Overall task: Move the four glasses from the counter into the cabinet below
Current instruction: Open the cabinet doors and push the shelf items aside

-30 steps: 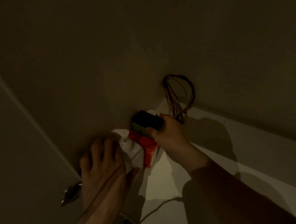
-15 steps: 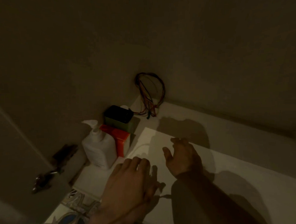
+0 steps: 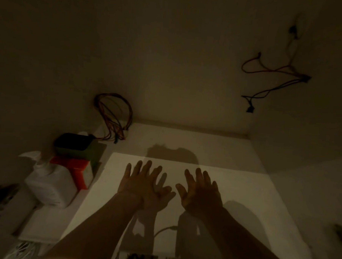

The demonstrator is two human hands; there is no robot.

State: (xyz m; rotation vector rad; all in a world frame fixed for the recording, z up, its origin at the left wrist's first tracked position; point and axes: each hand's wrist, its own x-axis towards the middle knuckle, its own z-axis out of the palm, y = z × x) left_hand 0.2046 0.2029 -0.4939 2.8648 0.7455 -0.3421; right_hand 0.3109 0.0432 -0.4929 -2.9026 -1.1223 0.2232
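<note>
I look into a dim cabinet with a pale shelf floor. My left hand and my right hand are held side by side over the middle of that floor, palms down, fingers spread, holding nothing. No glass shows anywhere in this view. Both forearms reach in from the bottom edge.
Against the left wall stand a white pump bottle, a red box and a dark-lidded green box. A loop of coloured wires hangs in the back left corner. More wires hang on the right wall.
Both hands have left the bottle and dark box at the left and moved to the middle of the shelf, fingers spread. The view has swung right, showing more of the cabinet.
</note>
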